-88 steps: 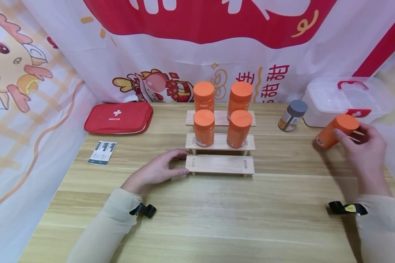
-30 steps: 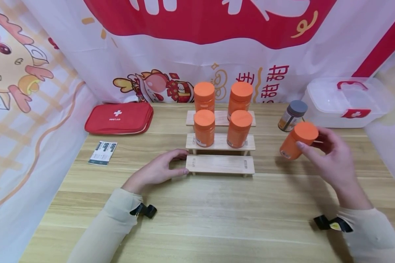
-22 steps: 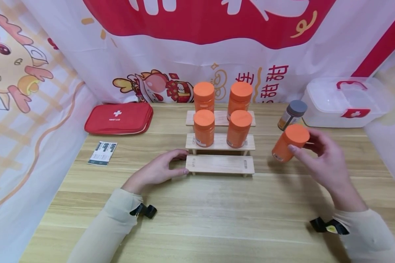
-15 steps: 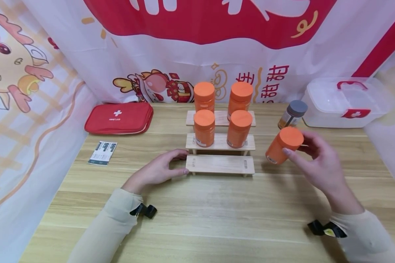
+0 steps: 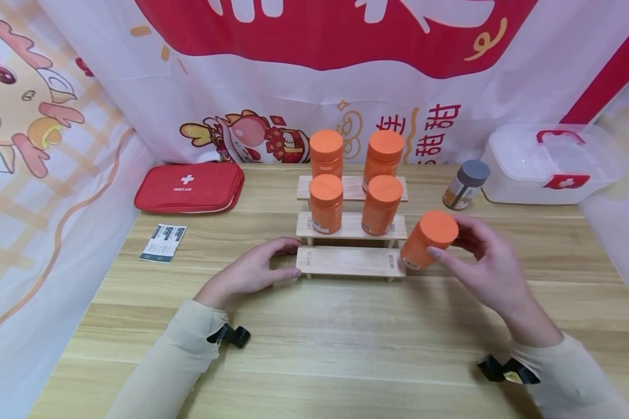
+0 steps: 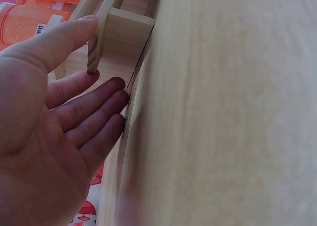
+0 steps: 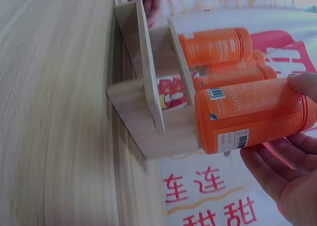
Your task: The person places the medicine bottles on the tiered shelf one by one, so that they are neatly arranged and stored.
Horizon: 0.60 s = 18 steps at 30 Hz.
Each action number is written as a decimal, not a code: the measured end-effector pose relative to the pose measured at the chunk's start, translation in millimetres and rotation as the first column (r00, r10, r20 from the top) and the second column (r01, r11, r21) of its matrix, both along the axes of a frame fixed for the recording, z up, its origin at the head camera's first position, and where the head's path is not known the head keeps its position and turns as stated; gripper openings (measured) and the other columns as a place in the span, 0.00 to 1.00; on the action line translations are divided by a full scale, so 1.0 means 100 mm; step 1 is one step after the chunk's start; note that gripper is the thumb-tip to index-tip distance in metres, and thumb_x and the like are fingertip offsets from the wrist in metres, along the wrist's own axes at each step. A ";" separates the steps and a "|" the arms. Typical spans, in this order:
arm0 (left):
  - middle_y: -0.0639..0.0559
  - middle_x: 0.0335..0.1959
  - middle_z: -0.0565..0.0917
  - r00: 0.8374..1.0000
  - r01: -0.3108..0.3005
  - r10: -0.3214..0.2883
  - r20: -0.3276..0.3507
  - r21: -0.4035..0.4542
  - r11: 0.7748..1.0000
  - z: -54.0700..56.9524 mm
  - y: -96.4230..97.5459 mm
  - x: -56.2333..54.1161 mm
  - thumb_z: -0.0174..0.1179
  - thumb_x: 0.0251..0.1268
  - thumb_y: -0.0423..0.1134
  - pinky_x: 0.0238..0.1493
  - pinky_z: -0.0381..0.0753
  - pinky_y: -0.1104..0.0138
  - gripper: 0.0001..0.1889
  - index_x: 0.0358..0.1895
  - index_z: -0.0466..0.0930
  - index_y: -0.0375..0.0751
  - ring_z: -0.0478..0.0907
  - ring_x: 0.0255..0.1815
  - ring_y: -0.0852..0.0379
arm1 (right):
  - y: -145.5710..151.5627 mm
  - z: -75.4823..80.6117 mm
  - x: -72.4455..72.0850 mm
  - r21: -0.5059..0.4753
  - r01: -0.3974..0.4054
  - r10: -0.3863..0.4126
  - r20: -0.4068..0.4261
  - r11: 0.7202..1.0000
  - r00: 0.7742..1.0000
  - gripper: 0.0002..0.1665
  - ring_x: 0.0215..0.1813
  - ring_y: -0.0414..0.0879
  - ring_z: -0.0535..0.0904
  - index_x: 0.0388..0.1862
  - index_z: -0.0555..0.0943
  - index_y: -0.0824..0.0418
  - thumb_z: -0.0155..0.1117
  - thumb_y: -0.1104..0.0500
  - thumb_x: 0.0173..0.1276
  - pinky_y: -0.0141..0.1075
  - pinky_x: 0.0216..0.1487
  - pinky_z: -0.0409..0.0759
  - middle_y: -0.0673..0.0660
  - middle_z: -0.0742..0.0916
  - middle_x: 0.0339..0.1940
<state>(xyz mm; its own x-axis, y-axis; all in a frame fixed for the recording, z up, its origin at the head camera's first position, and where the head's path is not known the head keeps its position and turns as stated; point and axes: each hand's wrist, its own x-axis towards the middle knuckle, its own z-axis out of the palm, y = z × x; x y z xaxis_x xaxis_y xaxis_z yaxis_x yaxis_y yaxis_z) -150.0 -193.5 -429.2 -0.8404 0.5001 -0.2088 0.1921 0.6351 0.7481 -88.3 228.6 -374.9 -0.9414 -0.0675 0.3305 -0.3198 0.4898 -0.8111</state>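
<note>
My right hand (image 5: 487,270) grips an orange bottle (image 5: 421,247) by its upper part, thumb on one side, fingers on the other. The bottle tilts, its base near the right end of the lowest step of a three-step wooden rack (image 5: 351,261); the right wrist view shows it raised beside the rack. My left hand (image 5: 254,267) holds that lowest step's left end between thumb (image 6: 74,32) and index fingertip, its other fingers loosely extended. Two orange bottles (image 5: 326,203) stand on the middle step and two more (image 5: 385,152) on the top one. The lowest step is bare.
A small grey-capped bottle (image 5: 466,185) stands right of the rack, near a clear lidded box (image 5: 550,166) with a red handle. At the left lie a red first aid pouch (image 5: 188,187) and a printed card (image 5: 163,242). A printed cloth (image 5: 293,87) hangs behind the table.
My right hand has carried the orange bottle leftward from beside the clear box to the rack's lowest step. My left hand has stayed at the rack's left end.
</note>
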 end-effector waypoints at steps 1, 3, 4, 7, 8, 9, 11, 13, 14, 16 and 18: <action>0.47 0.76 0.78 1.000 -0.001 0.001 0.000 0.000 1.000 0.00 0.00 0.00 0.72 0.72 0.52 0.84 0.67 0.44 0.36 0.78 0.72 0.47 0.72 0.80 0.44 | -0.02 0.00 0.00 -0.004 -0.011 0.011 -0.005 1.000 1.000 0.35 0.57 0.33 0.83 0.70 0.80 0.63 0.80 0.70 0.64 0.16 0.60 0.80 0.36 0.86 0.59; 0.47 0.76 0.78 1.000 -0.005 0.005 0.003 -0.001 1.000 0.00 0.00 0.01 0.72 0.72 0.52 0.84 0.67 0.43 0.36 0.78 0.72 0.47 0.72 0.80 0.44 | -0.07 0.01 0.01 -0.011 -0.033 0.033 -0.016 0.999 0.999 0.35 0.58 0.33 0.83 0.70 0.80 0.64 0.80 0.71 0.64 0.16 0.61 0.79 0.37 0.86 0.59; 0.47 0.77 0.78 1.000 -0.007 0.007 0.005 -0.002 1.000 0.01 0.00 0.01 0.72 0.72 0.52 0.84 0.67 0.43 0.36 0.78 0.72 0.47 0.72 0.80 0.44 | -0.09 0.01 0.00 -0.019 -0.042 0.042 -0.021 0.999 0.999 0.35 0.58 0.33 0.84 0.69 0.81 0.64 0.80 0.71 0.63 0.17 0.62 0.79 0.40 0.87 0.59; 0.47 0.77 0.78 1.000 -0.011 0.011 0.011 -0.006 1.000 0.01 0.00 0.01 0.72 0.72 0.52 0.84 0.67 0.44 0.36 0.78 0.72 0.47 0.72 0.80 0.44 | -0.15 0.02 0.00 -0.026 -0.070 0.070 -0.013 0.997 0.997 0.34 0.58 0.33 0.83 0.69 0.81 0.65 0.80 0.71 0.64 0.17 0.62 0.79 0.48 0.88 0.60; 0.47 0.77 0.78 1.000 -0.011 0.011 0.012 -0.007 1.000 0.01 0.00 0.01 0.72 0.72 0.52 0.84 0.67 0.44 0.36 0.78 0.71 0.47 0.72 0.80 0.44 | -0.17 0.02 0.00 -0.027 -0.079 0.079 -0.006 0.997 0.997 0.34 0.58 0.33 0.83 0.69 0.80 0.65 0.80 0.71 0.64 0.17 0.62 0.79 0.51 0.88 0.60; 0.46 0.77 0.78 1.000 -0.010 0.010 0.014 -0.008 1.000 0.01 0.00 0.01 0.72 0.72 0.52 0.84 0.67 0.43 0.36 0.78 0.71 0.47 0.72 0.80 0.44 | -0.20 0.02 -0.01 -0.026 -0.088 0.088 0.000 0.996 0.996 0.34 0.58 0.33 0.83 0.70 0.80 0.64 0.80 0.70 0.65 0.17 0.62 0.79 0.54 0.88 0.61; 0.47 0.77 0.78 1.000 -0.009 0.010 0.014 -0.011 1.000 0.01 0.01 0.01 0.72 0.72 0.52 0.84 0.67 0.43 0.36 0.78 0.71 0.47 0.72 0.80 0.44 | -0.25 0.04 -0.01 -0.026 -0.108 0.108 0.014 0.994 0.994 0.34 0.58 0.33 0.83 0.70 0.80 0.64 0.80 0.69 0.66 0.17 0.62 0.80 0.58 0.88 0.62; 0.47 0.77 0.77 1.000 -0.010 0.010 0.015 -0.012 1.000 0.02 0.01 0.01 0.72 0.72 0.53 0.84 0.67 0.43 0.36 0.78 0.71 0.48 0.72 0.81 0.44 | -0.31 0.04 -0.03 -0.026 -0.131 0.131 0.020 0.991 0.991 0.34 0.58 0.34 0.84 0.70 0.80 0.63 0.80 0.68 0.66 0.18 0.62 0.81 0.58 0.88 0.62; 0.47 0.77 0.77 1.000 -0.011 0.011 0.017 -0.012 1.000 0.02 0.01 0.01 0.72 0.72 0.53 0.84 0.67 0.43 0.36 0.78 0.71 0.48 0.72 0.81 0.44 | -0.34 0.04 -0.03 -0.027 -0.144 0.145 0.019 0.989 0.989 0.34 0.58 0.34 0.84 0.70 0.80 0.63 0.80 0.68 0.66 0.19 0.62 0.81 0.59 0.88 0.62; 0.47 0.77 0.77 1.000 -0.013 0.013 0.019 -0.012 1.000 0.02 0.01 0.01 0.72 0.72 0.53 0.84 0.67 0.43 0.36 0.78 0.72 0.48 0.71 0.81 0.44 | -0.39 0.03 -0.04 -0.025 -0.171 0.172 0.018 0.985 0.985 0.34 0.58 0.34 0.84 0.70 0.80 0.63 0.80 0.67 0.66 0.20 0.62 0.82 0.58 0.89 0.62; 0.47 0.77 0.77 1.000 -0.014 0.014 0.021 -0.010 1.000 0.02 0.00 0.01 0.72 0.72 0.53 0.84 0.66 0.43 0.36 0.78 0.72 0.48 0.71 0.81 0.44 | -0.45 0.02 -0.05 -0.019 -0.193 0.193 0.024 0.981 0.981 0.34 0.58 0.32 0.84 0.70 0.80 0.62 0.81 0.66 0.66 0.20 0.62 0.82 0.58 0.89 0.62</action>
